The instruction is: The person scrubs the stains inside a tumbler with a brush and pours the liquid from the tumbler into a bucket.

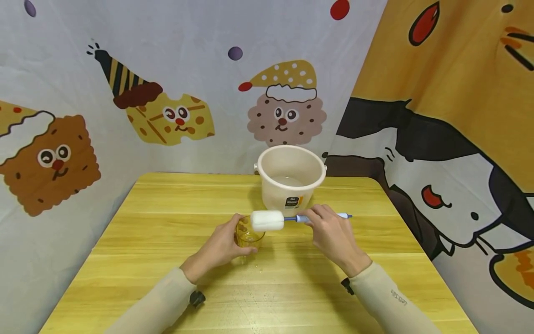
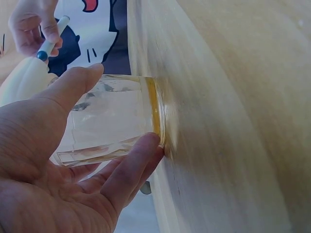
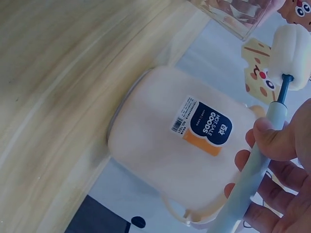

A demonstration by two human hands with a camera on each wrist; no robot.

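Observation:
My left hand (image 1: 220, 244) grips a clear amber-tinted drinking glass (image 1: 249, 238), thumb on one side and fingers on the other. In the left wrist view the glass (image 2: 114, 119) stands upright with its thick amber base at the tabletop. My right hand (image 1: 332, 233) holds a sponge cup brush (image 1: 267, 221) by its pale blue handle, roughly level. The white sponge head is at the glass's rim in the head view, overlapping its far right side; it looks outside the glass. In the right wrist view, thumb and fingers wrap the brush handle (image 3: 249, 187).
A cream plastic bucket (image 1: 271, 192) with a label stands behind my hands, with what looks like some water at its bottom. Water drops lie on the wooden table (image 1: 175, 208) near the glass. A cartoon-printed cloth (image 1: 179, 32) hangs behind and beside the table.

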